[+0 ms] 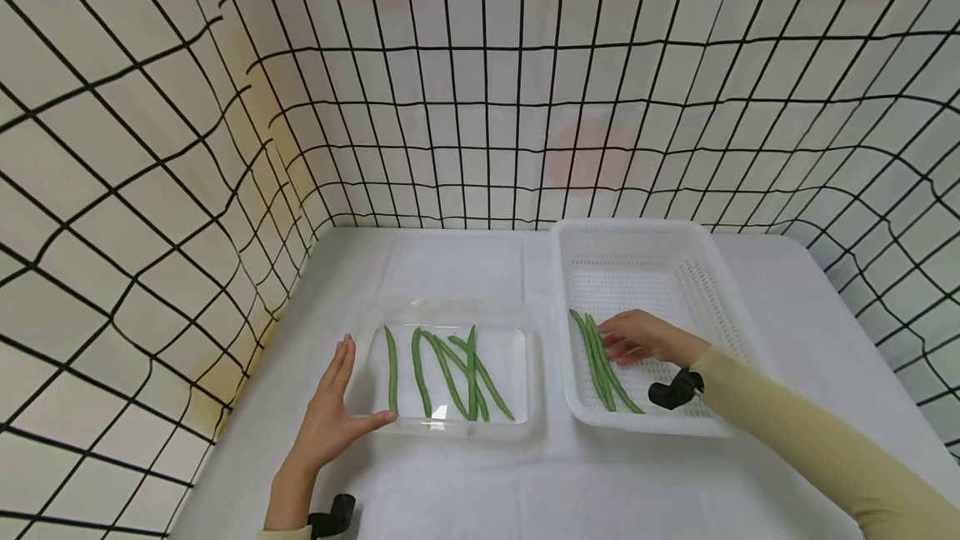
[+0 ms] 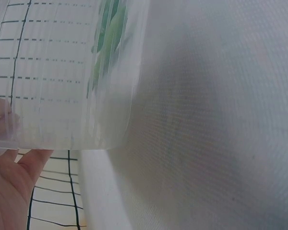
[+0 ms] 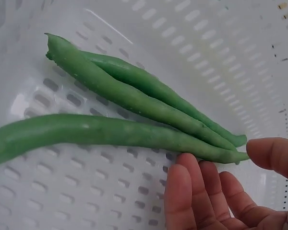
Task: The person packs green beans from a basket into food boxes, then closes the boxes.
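Observation:
A clear plastic container on the left holds several green beans, some crossing each other. My left hand stands at its left front corner, fingers straight and thumb along the front rim. In the left wrist view, the fingers show through the clear wall. On the right, my right hand reaches into a white perforated basket. Beside it lie three green beans along the basket's left side. The right wrist view has the thumb at one bean's tip and the loosely bent fingers just below, without a grip.
White cloth covers the table. A black wire grid backed with white fabric rises behind and at both sides. Flat behind the clear container lies its transparent lid. Black wrist cameras sit on both wrists.

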Tool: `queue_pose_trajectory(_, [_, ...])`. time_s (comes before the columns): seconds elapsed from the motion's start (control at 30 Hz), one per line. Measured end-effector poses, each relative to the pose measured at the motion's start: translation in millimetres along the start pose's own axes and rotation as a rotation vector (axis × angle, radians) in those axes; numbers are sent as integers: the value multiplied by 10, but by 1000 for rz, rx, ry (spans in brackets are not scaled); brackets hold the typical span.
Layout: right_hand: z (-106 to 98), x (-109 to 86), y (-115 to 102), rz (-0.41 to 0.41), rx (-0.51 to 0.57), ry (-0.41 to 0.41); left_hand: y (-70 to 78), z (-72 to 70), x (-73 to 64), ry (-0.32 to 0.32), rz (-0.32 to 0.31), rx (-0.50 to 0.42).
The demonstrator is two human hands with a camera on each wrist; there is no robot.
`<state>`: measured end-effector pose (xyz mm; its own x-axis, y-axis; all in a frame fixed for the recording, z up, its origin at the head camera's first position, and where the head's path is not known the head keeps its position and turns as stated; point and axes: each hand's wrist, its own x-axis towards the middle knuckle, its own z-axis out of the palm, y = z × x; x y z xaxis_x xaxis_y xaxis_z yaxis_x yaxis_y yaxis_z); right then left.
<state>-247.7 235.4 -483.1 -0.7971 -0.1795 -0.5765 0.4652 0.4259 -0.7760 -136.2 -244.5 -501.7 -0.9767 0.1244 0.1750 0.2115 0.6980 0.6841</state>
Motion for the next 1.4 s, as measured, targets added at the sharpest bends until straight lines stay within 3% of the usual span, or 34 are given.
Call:
queue_pose_trajectory(0.33, [120,4,-28,-49,-145,39,2,11,3,-9,-10,-10])
queue_pose_trajectory(0.7, [-12,-61,-33,-154,-11,15,7,-1,5,-8,-9,-2])
queue_pose_trajectory(0.9, [-38,-65,-98,-140,-9,65,-3,6,3,-1,-5,-9])
queue_pose_trajectory(1.4, [-45,-252,-548,-211,2,135,-8,1,1,3,-1,-8])
